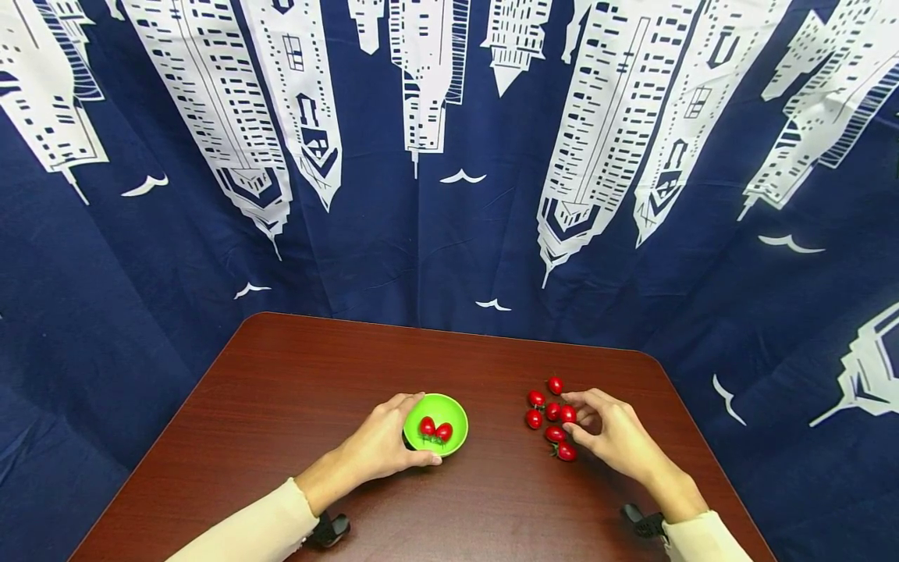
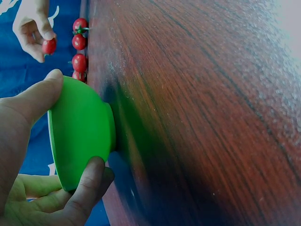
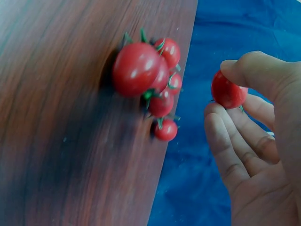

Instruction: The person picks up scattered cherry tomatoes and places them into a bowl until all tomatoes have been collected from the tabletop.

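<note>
Green bowl (image 1: 449, 411): smooth matte plastic, round, shallow, upright on its base, mouth up; no long axis. It stands near the front edge of the table (image 1: 295, 375), slightly left of the middle. 2 small red tomatoes (image 1: 435, 428) are seen inside, glossy, oval, with green stems.

Left hand (image 1: 382, 441): curled round the bowl's left wall, thumb on the rim and fingers against the underside, as shown in the left wrist view (image 2: 80, 136).

Right hand (image 1: 611, 429): 1 tomato (image 3: 228, 90) is pinched between thumb and fingertips, the other fingers loosely bent. The fruit is held just off the wood, beside the loose cluster of tomatoes (image 1: 551, 414) toward the right edge. 6 are counted on the table there, some touching, green calyxes pointing various ways. The held tomato's long axis cannot be told for certain.

Table: dark reddish-brown wood-grain top, polished, with rounded far corners. Long pale sleeves (image 1: 267, 523) are worn on both arms.

Room: a navy cloth backdrop (image 1: 449, 234) printed with white skyscrapers and gulls is hung behind and round the table, creased in soft folds.
</note>
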Motion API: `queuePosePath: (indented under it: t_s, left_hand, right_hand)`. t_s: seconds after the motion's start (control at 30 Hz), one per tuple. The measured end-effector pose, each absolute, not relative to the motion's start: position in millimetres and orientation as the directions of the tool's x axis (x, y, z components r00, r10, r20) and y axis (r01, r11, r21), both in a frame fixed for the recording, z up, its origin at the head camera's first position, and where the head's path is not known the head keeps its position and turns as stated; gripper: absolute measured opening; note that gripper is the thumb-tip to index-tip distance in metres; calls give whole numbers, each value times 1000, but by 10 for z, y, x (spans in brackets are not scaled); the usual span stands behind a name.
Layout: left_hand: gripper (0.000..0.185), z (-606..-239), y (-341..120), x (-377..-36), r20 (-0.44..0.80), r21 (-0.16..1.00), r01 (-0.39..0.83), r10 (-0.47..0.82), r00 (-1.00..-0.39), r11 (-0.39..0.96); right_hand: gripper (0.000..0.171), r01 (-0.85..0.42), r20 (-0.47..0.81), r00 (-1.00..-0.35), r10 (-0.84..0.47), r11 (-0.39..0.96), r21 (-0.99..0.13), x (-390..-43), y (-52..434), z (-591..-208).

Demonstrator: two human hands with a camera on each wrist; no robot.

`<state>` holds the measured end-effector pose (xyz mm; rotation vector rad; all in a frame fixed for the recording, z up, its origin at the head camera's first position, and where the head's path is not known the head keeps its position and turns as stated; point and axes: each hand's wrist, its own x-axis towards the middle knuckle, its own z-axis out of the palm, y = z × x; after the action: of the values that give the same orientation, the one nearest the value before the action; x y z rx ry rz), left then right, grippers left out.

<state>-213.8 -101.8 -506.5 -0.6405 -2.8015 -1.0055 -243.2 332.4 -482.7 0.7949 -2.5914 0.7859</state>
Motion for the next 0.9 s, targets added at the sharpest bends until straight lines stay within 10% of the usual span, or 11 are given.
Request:
queuePosePath:
  t_s: [0.9]
  left_hand:
    - [113, -5041, -997, -2127, 210, 599, 405, 353, -912, 691]
  right_hand:
    - [44, -695, 487, -711, -507, 608, -383, -2450, 2882, -4756]
